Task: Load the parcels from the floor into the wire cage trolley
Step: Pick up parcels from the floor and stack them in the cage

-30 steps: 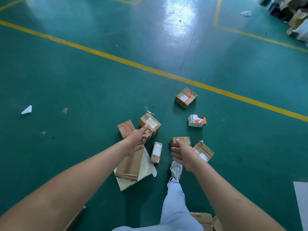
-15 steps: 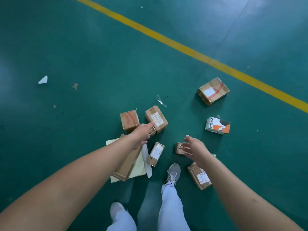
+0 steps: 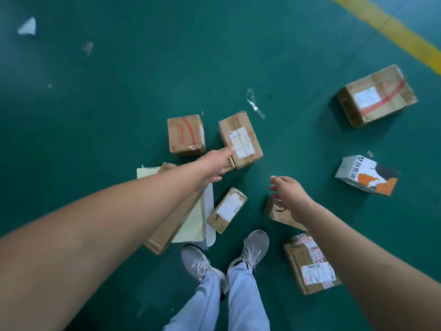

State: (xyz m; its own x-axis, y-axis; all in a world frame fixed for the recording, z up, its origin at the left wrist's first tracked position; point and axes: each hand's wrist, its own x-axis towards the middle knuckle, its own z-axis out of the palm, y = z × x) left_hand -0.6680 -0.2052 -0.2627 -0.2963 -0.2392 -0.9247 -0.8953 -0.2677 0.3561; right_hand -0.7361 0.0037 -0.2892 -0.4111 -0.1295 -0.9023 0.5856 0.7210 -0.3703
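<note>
Several cardboard parcels lie scattered on the green floor. My left hand (image 3: 216, 162) reaches down with its fingers extended toward a labelled brown box (image 3: 241, 138); it holds nothing. Beside that box sits a red-taped box (image 3: 186, 134). My right hand (image 3: 290, 195) hovers open above a small brown box (image 3: 278, 211). Between my arms lies a narrow labelled box (image 3: 226, 210). Under my left forearm a long flat box (image 3: 167, 230) rests on a pale envelope (image 3: 191, 225). No wire cage trolley is in view.
To the right lie a large red-taped box (image 3: 377, 96), a white and orange box (image 3: 365, 175) and a much-stickered box (image 3: 310, 263). My two grey shoes (image 3: 253, 244) stand among the parcels. A yellow floor line (image 3: 391, 27) crosses the top right corner. Paper scraps (image 3: 27, 26) lie far left.
The view has dropped closer to the parcels. Both hands have lowered toward the boxes, and my feet now stand side by side. No parcel has been picked up.
</note>
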